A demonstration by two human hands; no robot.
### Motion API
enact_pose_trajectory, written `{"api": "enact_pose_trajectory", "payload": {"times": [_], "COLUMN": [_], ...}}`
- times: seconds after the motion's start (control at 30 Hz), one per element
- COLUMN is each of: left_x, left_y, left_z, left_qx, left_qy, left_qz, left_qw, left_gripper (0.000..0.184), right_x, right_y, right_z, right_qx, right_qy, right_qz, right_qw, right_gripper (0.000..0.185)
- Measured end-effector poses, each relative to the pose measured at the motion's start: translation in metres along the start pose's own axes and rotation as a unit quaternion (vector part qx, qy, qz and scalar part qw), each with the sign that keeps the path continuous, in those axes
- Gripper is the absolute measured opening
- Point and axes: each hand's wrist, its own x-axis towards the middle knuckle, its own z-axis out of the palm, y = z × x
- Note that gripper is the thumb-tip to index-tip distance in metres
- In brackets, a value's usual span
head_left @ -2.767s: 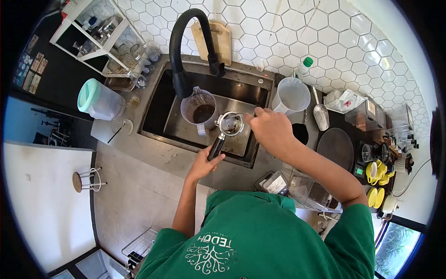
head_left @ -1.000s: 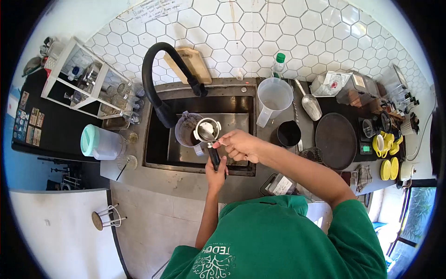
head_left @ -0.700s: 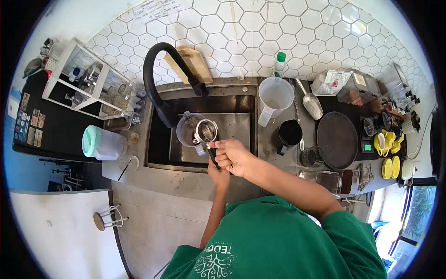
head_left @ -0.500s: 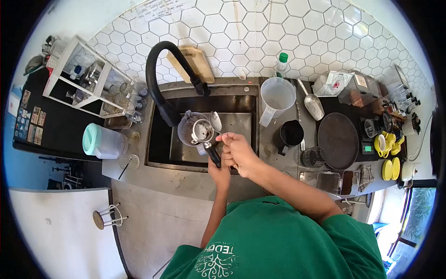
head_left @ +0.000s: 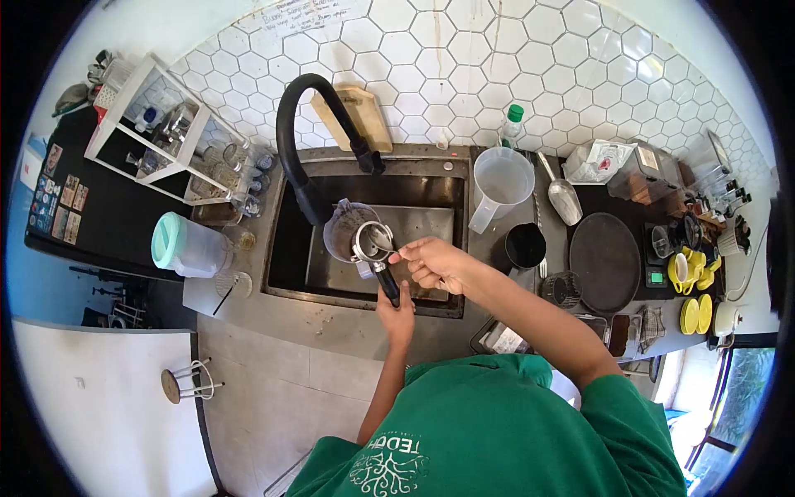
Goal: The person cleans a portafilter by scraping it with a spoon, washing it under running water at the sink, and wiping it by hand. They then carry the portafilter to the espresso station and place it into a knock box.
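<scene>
Far left, a stool (head_left: 172, 386) stood on the floor (head_left: 273, 364), round brown seat, pale legs. White rack (head_left: 196, 132) further back, glassware (head_left: 235, 157) on and beside it. Next, a clear tub (head_left: 203, 253) with mint-green lid sat on the counter (head_left: 331, 328); a small glass (head_left: 240, 284) with a dark stick stood near it. The black faucet (head_left: 286, 132) arched over the left part of the sink (head_left: 426, 228); a wooden board (head_left: 366, 116) leaned on the tiles (head_left: 464, 91) behind. In the sink, by the faucet, stood a clear plastic jug (head_left: 338, 228).

The portafilter (head_left: 386, 282) was up over the sink, head overlapping the jug's near side in view, handle slanting toward the counter's front edge; couldn't tell if head and jug touched. Left hand (head_left: 397, 319) was wrapped around that handle. Right hand (head_left: 435, 263) pinched a metal spoon (head_left: 382, 240) by its stem, fingers curled; spoon bowl was at the portafilter's basket, in or just over it, couldn't tell which.

Right of the sink: translucent measuring jug (head_left: 503, 178), green-capped bottle (head_left: 512, 128) behind it, black cup (head_left: 525, 246) nearer the front, metal scoop (head_left: 565, 201) lying beyond. Then a round dark tray (head_left: 604, 263), a scale (head_left: 657, 276) with lit green display, yellow cups (head_left: 686, 269) just beside that, two yellow discs (head_left: 696, 315) closer in.
</scene>
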Motion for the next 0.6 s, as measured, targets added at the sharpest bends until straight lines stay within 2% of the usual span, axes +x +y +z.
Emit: {"api": "enact_pose_trajectory", "payload": {"times": [0.1, 0.27, 0.33, 0.37, 0.43, 0.47, 0.53, 0.57, 0.6], "left_x": [0.003, 0.006, 0.008, 0.008, 0.006, 0.006, 0.005, 0.003, 0.002], "left_y": [0.000, 0.001, -0.004, 0.000, 0.014, 0.017, 0.020, 0.020, 0.022], "left_z": [0.000, -0.002, -0.006, -0.005, -0.005, -0.007, -0.007, -0.006, -0.005], "left_qx": [-0.001, -0.005, -0.064, -0.065, -0.170, -0.171, -0.191, -0.185, -0.169], "left_qy": [0.005, 0.008, -0.021, -0.021, -0.085, -0.086, -0.129, -0.147, -0.156], "left_qz": [-0.015, -0.025, -0.050, -0.051, -0.109, -0.111, -0.157, -0.152, -0.164], "left_qw": [1.000, 1.000, 0.996, 0.996, 0.976, 0.975, 0.960, 0.960, 0.959], "left_gripper": [0.013, 0.014, 0.016, 0.016, 0.018, 0.018, 0.018, 0.018, 0.018], "right_x": [-0.010, -0.037, -0.033, -0.027, -0.010, 0.000, 0.006, 0.006, 0.004], "right_y": [0.009, 0.028, 0.052, 0.070, 0.114, 0.137, 0.167, 0.175, 0.179], "right_z": [0.007, -0.021, -0.052, -0.068, -0.101, -0.121, -0.148, -0.155, -0.155], "right_qx": [-0.059, -0.088, -0.058, -0.059, -0.089, -0.089, -0.218, -0.214, -0.270], "right_qy": [0.037, 0.055, 0.136, 0.136, 0.262, 0.263, 0.292, 0.303, 0.342], "right_qz": [-0.063, -0.077, -0.094, -0.093, -0.130, -0.129, -0.145, -0.144, -0.131], "right_qw": [0.996, 0.992, 0.985, 0.984, 0.952, 0.952, 0.920, 0.917, 0.890], "right_gripper": [0.022, 0.021, 0.019, 0.019, 0.017, 0.017, 0.015, 0.015, 0.014]}}
